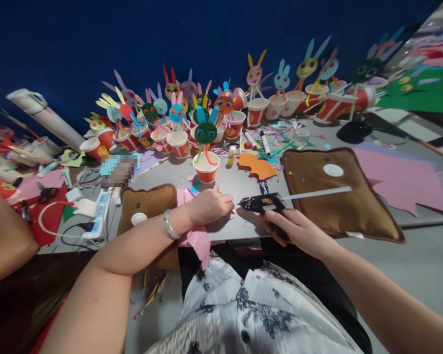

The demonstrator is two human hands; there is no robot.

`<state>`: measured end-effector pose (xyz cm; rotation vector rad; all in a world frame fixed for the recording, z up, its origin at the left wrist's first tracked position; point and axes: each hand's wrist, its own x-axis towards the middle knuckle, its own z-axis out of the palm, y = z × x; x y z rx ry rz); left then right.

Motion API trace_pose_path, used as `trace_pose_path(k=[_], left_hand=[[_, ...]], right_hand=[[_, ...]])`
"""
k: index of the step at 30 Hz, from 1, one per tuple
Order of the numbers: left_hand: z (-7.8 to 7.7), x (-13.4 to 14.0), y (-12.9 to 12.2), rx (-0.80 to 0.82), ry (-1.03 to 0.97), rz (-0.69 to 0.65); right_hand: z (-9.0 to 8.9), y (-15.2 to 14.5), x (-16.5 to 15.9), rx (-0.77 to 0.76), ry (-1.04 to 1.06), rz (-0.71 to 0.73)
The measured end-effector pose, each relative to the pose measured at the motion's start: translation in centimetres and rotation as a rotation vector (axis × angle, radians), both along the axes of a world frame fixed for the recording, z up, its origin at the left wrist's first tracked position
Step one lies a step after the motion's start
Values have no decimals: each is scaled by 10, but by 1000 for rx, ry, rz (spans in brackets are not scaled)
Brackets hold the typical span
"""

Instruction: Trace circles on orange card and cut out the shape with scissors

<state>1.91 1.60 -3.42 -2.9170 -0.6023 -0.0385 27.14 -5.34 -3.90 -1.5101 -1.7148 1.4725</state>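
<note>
With your right hand [295, 228] gripping the black hot-glue gun [263, 202] above the grey table [245, 227], keep its nozzle [240, 203] steady and off your left hand [209, 206], which is curled narrow, its content I cannot tell.

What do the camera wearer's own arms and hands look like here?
The left arm and right arm are bare as far as they show, with no sleeves. The left hand has a pale, smooth, rounded bangle at the wrist and what looks like a thin ring. The right hand is ungloved, with no jewellery visible.
</note>
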Motion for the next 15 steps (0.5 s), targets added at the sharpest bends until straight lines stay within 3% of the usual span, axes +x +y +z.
trace_pose_path(k=[9,15], left_hand=[[-2,1,0,-10,22,4],[-3,-1,0,26,-51,-3]], right_hand=[[11,-1,-13,89,-202,149],[11,0,-7,113,-201,46]])
